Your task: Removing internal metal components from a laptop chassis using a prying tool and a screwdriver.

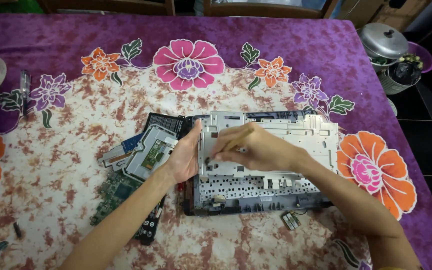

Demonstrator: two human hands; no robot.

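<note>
Flowered tablecloth (66, 150) under laptop chassis (296, 135)

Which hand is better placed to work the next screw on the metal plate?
Right. The right hand already holds the screwdriver with its tip on the metal plate; the left hand is bracing the laptop chassis edge.

We note a purple floral tablecloth (76, 115) filling most of the frame. A lidded metal pot (384, 41) stands upper right, off the table. A clear pen-like item (24, 85) lies upper left; a small dark piece (17, 229) lower left.
</note>
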